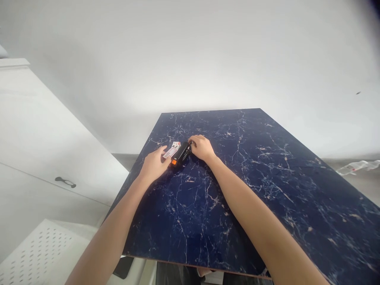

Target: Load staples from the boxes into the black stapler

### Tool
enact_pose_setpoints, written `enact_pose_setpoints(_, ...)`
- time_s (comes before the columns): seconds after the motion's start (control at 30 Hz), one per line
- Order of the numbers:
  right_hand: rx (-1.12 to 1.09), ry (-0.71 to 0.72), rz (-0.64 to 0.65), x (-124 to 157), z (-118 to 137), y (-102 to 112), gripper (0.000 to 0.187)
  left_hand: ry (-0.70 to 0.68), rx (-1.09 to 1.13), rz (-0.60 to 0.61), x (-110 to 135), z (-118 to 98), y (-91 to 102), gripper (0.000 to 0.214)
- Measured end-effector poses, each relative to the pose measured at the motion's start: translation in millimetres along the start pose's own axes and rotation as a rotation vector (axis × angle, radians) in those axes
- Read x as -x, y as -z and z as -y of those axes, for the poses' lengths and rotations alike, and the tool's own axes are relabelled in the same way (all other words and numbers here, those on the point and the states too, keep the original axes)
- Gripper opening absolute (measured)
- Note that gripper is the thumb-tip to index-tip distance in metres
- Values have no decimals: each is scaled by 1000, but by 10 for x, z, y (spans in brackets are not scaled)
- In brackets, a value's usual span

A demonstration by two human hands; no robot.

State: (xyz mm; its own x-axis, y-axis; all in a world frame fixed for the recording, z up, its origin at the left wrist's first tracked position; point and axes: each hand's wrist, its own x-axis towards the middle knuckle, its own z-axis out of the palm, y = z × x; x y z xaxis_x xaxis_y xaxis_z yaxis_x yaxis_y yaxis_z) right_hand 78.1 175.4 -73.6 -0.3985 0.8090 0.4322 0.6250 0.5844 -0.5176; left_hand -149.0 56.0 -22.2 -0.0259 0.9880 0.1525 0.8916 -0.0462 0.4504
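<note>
A black device (181,152) with an orange end (174,162) is lying flat on the dark blue marbled surface (237,190), its long axis running diagonally, orange end pointing toward the viewer's left. A small card (172,150), white with red and pink print, is lying just beside the device's left side, touching or nearly touching it. Both are sitting near the surface's far left part. Finer detail on either is too small to tell.
</note>
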Motion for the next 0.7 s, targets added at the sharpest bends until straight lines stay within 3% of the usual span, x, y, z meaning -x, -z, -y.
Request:
enact_pose_setpoints(0.13, -22, -48, -58, -12, -33, -9, 24, 22, 53, -55, -3, -1, 10, 62)
enact_pose_setpoints(0.27, -83, -65, -94, -28, -80, -35, 25, 213, 503, -74, -82, 135, -23, 56)
enact_pose_setpoints(0.33, -135, -65, -124, -33, -98, -51, 25, 310, 618, -114, -131, 237, -58, 47)
enact_pose_setpoints(0.5, -175, -63, -176, -40, -117, -59, 25, 325, 447, -175, -163, 404, -78, 28)
enact_pose_setpoints(0.7, -238, -99, -292, -41, -125, -18, 28, 191, 204, -204, -73, 251, -7, 18)
